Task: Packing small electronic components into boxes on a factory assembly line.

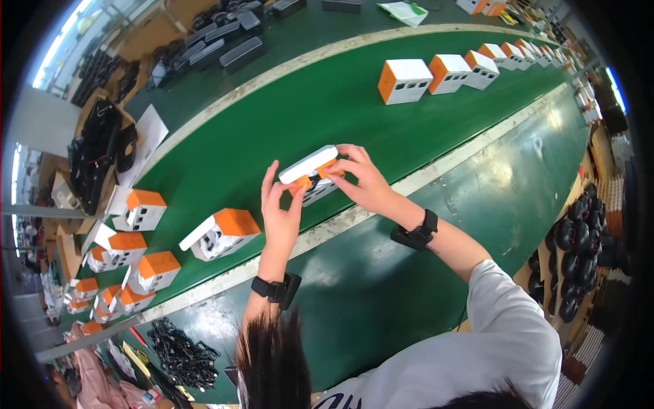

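Over the green belt, between my two hands, is a small white and orange carton (323,194) with its white lid (308,163) raised. Something black, like a cable, shows in its opening between two orange side flaps. My left hand (281,211) has thumb and a finger at the left flap, its other fingers stretched upward. On the right end, my right hand (371,183) grips the carton, thumb at the other flap and fingers by the lid's corner. The carton's underside is hidden.
An open carton (228,234) stands left on the green belt (327,88), with several more open ones behind it. Closed cartons (405,80) line the far right. A heap of black cables (180,354) lies at lower left. Black cases (242,53) sit across the belt.
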Tool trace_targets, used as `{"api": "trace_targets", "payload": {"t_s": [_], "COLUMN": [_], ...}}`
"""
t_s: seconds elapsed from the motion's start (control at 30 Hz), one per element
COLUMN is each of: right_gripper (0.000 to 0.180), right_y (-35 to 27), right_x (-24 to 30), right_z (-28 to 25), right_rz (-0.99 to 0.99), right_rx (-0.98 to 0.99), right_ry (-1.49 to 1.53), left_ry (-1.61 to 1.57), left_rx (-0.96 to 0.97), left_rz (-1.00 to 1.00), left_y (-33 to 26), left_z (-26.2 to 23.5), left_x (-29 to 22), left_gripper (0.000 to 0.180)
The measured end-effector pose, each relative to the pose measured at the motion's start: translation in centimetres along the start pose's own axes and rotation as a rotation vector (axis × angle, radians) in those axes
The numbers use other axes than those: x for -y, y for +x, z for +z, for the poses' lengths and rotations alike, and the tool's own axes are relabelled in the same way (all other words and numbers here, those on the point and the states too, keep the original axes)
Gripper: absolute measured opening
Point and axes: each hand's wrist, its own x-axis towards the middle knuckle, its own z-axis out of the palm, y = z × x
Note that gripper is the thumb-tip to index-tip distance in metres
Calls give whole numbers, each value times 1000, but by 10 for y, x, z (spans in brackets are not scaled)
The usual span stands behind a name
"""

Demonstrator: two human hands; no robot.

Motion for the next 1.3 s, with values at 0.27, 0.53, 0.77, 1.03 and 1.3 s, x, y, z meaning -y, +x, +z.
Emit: {"api": "trace_targets", "payload": {"t_s": [0.27, 0.53, 0.77, 1.03, 1.3], "right_gripper": [44, 46, 31, 23, 25], "right_y": [26, 21, 14, 20, 12], "right_x": [-5, -3, -25, -47, -40], "right_z": [-7, -32, -27, -32, -45], "right_rz": [-114, 59, -34, -369, -259], "right_rx": [44, 345, 248, 52, 141], "right_ry": [118, 358, 341, -27, 25], "left_ry": [-225, -174, 162, 78, 62], "left_rx": [62, 297, 260, 211, 216], "left_rz": [-79, -28, 142, 194, 198], "left_y": [7, 6, 5, 14, 15], "left_z": [2, -14, -3, 13, 20], "left_x": [-1, -15, -15, -27, -31], "left_gripper": [44, 46, 40, 33, 30]}}
